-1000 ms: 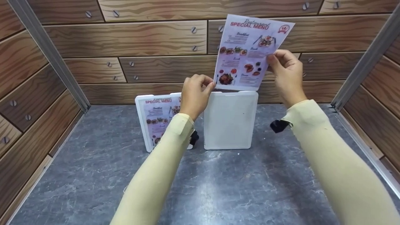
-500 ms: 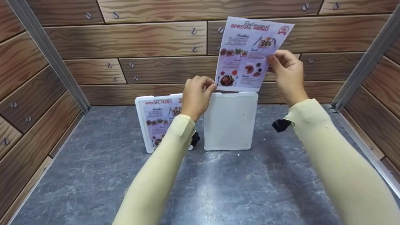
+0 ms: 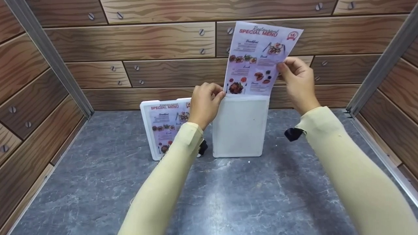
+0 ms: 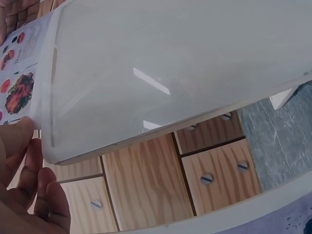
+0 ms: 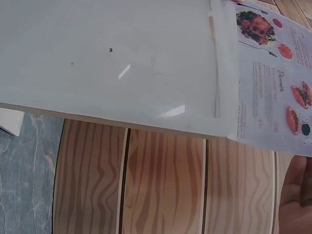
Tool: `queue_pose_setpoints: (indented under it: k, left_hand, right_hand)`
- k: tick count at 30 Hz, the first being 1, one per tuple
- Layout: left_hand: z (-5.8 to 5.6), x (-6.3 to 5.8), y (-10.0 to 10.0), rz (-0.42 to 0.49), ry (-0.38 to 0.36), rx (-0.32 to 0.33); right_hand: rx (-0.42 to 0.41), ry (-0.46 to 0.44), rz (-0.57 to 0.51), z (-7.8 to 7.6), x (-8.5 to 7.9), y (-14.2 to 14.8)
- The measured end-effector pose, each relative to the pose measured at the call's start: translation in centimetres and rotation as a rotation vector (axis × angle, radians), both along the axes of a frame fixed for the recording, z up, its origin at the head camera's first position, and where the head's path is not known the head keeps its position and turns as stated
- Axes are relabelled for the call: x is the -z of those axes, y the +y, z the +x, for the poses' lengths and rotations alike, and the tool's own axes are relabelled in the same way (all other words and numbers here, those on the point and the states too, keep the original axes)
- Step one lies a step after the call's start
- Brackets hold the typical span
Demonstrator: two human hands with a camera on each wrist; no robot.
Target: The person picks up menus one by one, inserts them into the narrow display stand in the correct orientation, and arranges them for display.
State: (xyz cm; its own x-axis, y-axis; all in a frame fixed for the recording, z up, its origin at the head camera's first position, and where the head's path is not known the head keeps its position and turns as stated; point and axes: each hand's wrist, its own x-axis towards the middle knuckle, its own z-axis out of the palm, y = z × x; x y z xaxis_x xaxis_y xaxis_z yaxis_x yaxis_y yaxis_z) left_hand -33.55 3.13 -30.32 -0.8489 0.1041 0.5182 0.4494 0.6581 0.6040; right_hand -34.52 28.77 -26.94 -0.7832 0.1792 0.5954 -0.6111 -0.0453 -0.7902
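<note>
A printed restaurant menu sheet (image 3: 249, 62) stands tilted above a white upright display holder (image 3: 240, 127) with a blank front panel. Its lower edge meets the holder's top rim; in the right wrist view the sheet (image 5: 265, 97) meets the rim, but how deep it sits I cannot tell. My left hand (image 3: 205, 104) pinches the sheet's lower left corner beside the holder's top left corner, as the left wrist view of the hand (image 4: 29, 180) confirms. On the sheet's right edge, my right hand (image 3: 300, 83) pinches with thumb and fingers.
Left of the blank holder stands a second white holder (image 3: 148, 127) with a similar menu in it, partly hidden by my left forearm. Both stand on a grey marbled tabletop (image 3: 228, 195). Wood-plank panels (image 3: 163, 73) enclose the back and sides.
Both hands have lowered the menu sheet slightly, bringing its bottom edge from just above the holder's top rim down to it. Both holders stay in place.
</note>
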Motion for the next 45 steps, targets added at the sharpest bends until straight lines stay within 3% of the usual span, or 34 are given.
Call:
queue_pose_setpoints:
  k: [13,24,30,34,39,45]
  left_hand:
    - [0.2,-0.5,-0.9,-0.041,0.011,0.003]
    - [0.4,-0.1,-1.5,-0.139,-0.021,0.009]
    - [0.4,-0.8,-1.3,-0.042,-0.006,0.008]
    - [0.4,-1.2,-1.4,0.015,0.041,0.015]
    - [0.5,-1.6,-1.3,0.052,0.084,0.006]
    - [0.3,-1.7,-1.3,0.061,0.124,-0.003]
  right_hand:
    - [-0.026,-0.011,0.016,0.0,0.4,-0.3]
    - [0.003,-0.095,0.053,0.2,2.6,0.9]
    - [-0.009,-0.139,0.096,0.6,2.0,0.7]
    - [-0.028,-0.18,0.163,0.8,1.0,-0.2]
    - [-0.003,-0.199,0.288,0.8,0.4,-0.9]
    - [0.005,-0.201,0.333,1.0,0.5,-0.9]
